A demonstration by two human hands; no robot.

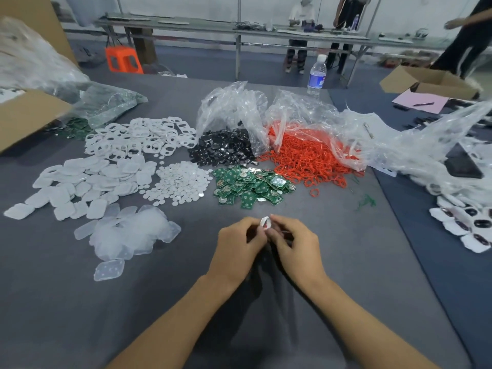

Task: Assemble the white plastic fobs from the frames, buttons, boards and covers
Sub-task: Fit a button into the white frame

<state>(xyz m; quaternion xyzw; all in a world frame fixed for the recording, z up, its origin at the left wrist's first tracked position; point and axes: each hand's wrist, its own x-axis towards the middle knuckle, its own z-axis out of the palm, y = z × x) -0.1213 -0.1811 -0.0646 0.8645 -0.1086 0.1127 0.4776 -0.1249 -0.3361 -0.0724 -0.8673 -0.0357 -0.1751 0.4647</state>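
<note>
- Head view, low centre: left hand (239, 245) and right hand (294, 242) together above the grey table (346, 275), fingers of both curled in narrow.
- Pinched between the fingertips of both hands: a small white fob piece (265, 222), tilted up on edge, with a hint of red on its inner face. Cannot tell which parts already sit inside.
- Just beyond the fingertips: green boards (250, 183) in a loose heap.
- Beyond and left of the fingers: small white round buttons (181, 183) in a flat scatter. Farther left again, opaque white covers (87, 182).
- Near the left hand's knuckles, on their left: translucent covers (127, 233) in a pile, one lying apart on the near side.
- Far beyond the fingers, to the left: white frames (138, 139) with cut-out holes.
- Far beyond, straight ahead: black discs (223, 150) spilling from a clear bag (231, 107).
- Beyond and right of the fingers: red rings (311, 161) in a wide heap, one ring apart and nearer.
- Well right of the right hand: white fobs with dark centres (466, 225), grouped on the neighbouring surface.
- Farthest from the fingers: a water bottle (316, 75), upright at the table's far edge.
</note>
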